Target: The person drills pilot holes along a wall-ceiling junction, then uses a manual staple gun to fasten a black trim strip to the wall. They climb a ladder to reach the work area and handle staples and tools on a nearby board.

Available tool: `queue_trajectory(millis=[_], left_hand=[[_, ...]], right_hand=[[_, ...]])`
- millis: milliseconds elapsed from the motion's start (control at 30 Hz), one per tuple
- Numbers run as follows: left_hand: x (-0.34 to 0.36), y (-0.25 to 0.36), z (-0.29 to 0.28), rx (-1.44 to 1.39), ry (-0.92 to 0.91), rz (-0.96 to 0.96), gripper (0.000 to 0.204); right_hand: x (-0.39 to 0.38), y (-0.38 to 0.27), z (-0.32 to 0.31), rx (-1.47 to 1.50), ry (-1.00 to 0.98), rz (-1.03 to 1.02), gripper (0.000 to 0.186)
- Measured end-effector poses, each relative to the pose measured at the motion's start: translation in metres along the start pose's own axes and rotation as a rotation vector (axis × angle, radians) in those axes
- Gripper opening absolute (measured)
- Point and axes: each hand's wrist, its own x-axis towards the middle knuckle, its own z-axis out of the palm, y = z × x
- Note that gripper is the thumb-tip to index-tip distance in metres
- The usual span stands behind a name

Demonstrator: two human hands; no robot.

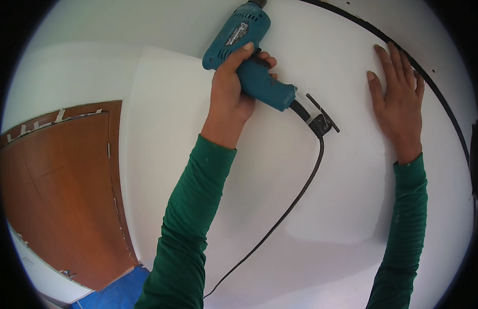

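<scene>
My left hand (233,85) is wrapped round the handle of a teal corded power drill (270,88), thumb along its side and fingers near the black trigger. The drill's body points up, and its front end is cut off at the top edge of the view. A chuck key (324,113) is tied to the black power cord (306,186) just below the handle. At the right, my right hand (398,100) lies flat with fingers spread on the white wall panel (311,216), its fingertips touching a curving black strip (432,82). It holds nothing.
At the left stands a brown wooden door (64,195) with bits of tape along its top frame. Blue flooring (115,291) shows at the lower left. A dark object (475,159) sits at the far right rim. The cord hangs across the panel toward the bottom.
</scene>
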Motion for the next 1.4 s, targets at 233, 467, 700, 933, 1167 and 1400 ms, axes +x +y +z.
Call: queue_trajectory(millis=[233, 467, 700, 933, 1167, 1400], left_hand=[[-0.031, 0.000, -0.011, 0.025, 0.102, -0.054, 0.039], [-0.137, 0.010, -0.057, 0.101, 0.283, -0.118, 0.041], [-0.265, 0.022, -0.098, 0.164, 0.355, -0.255, 0.047], [-0.321, 0.025, -0.095, 0.162, 0.381, -0.328, 0.051], [-0.308, 0.028, -0.090, 0.171, 0.236, -0.370, 0.060], [-0.292, 0.038, -0.085, 0.376, 0.037, -0.517, 0.079]], right_hand=[[0.000, 0.001, -0.002, 0.062, 0.014, -0.005, 0.053], [0.000, -0.001, -0.007, 0.160, 0.054, 0.018, 0.050], [-0.001, 0.002, -0.021, 0.219, 0.043, 0.036, 0.053], [0.024, 0.003, -0.035, 0.292, 0.068, 0.021, 0.051], [0.023, -0.006, -0.018, 0.568, 0.183, -0.027, 0.039], [-0.118, -0.024, -0.144, 0.909, -0.143, 0.409, 0.035]])
